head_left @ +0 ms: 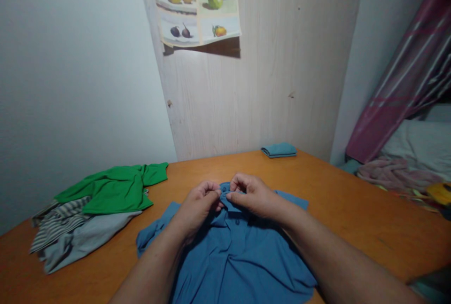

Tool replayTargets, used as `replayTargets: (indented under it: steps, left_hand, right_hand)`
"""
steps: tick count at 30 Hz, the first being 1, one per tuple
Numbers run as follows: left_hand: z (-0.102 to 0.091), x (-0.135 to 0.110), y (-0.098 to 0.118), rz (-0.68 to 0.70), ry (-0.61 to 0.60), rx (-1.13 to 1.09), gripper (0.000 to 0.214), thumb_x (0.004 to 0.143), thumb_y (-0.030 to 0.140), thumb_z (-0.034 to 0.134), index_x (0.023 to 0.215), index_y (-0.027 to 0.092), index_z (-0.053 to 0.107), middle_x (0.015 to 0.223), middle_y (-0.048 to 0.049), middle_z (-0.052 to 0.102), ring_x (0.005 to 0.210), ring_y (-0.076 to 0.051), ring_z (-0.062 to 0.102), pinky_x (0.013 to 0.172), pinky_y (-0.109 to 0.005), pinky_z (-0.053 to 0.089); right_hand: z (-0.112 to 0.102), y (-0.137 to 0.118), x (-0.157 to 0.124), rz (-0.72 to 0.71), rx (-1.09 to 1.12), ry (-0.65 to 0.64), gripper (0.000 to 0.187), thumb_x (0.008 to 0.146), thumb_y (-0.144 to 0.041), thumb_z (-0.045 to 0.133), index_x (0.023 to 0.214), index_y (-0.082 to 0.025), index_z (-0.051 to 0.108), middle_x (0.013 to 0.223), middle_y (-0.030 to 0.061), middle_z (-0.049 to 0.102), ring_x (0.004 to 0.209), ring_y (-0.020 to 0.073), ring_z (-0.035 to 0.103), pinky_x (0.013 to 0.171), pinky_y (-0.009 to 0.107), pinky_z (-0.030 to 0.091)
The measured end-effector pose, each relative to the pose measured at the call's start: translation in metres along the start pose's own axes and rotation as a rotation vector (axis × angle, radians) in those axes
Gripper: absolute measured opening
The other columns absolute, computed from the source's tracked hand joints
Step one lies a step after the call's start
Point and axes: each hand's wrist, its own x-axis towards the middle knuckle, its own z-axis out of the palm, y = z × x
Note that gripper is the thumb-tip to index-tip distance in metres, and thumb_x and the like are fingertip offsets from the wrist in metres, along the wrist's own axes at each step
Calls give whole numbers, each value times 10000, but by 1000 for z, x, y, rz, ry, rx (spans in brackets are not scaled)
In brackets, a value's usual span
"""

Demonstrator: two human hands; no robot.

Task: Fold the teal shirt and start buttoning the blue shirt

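A blue buttoned shirt point(243, 261) lies spread on the orange-brown table in front of me, its collar end pointing away. My left hand point(202, 203) pinches the left side of the collar between thumb and fingers. Opposite it, my right hand point(250, 196) pinches the collar's right side, close to the left fingertips. A dark button shows between the two hands, and another sits lower on the placket. The shirt's sleeves stick out on both sides, partly hidden under my forearms.
On the table's left lie a green shirt point(120, 186), a striped garment point(59, 222) and a grey garment point(91, 238) in a heap. A folded blue-green cloth point(279, 150) rests at the far edge. A pink curtain point(398, 74) hangs at right, beside bedding point(416, 149).
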Motion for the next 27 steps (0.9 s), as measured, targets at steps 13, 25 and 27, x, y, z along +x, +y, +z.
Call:
replayTargets:
  steps: [13,25,27]
  left_hand:
    - [-2,1,-5,58,-126,105,278,782,223,637,1033,195,523,741,35,559,589,-90,477,546,-213,331]
    - [7,2,-11,184,185,492,203,724,314,685,770,215,513,615,55,495,552,-115,449,530,-226,296]
    - [8,1,-9,157,160,518,224,758,352,646,669,213,495,578,47,472,537,-117,419,522,-235,273]
  right_hand:
    - [-1,8,9,162,129,127,207,741,-289,685,901,-164,647,733,-17,584,641,108,484,566,218,369]
    - [6,5,5,246,74,-4,78,744,-233,638,722,-168,599,585,-58,482,533,84,395,484,206,297]
    - [7,3,5,259,94,14,69,754,-228,627,728,-168,602,594,-55,494,539,85,404,486,202,304]
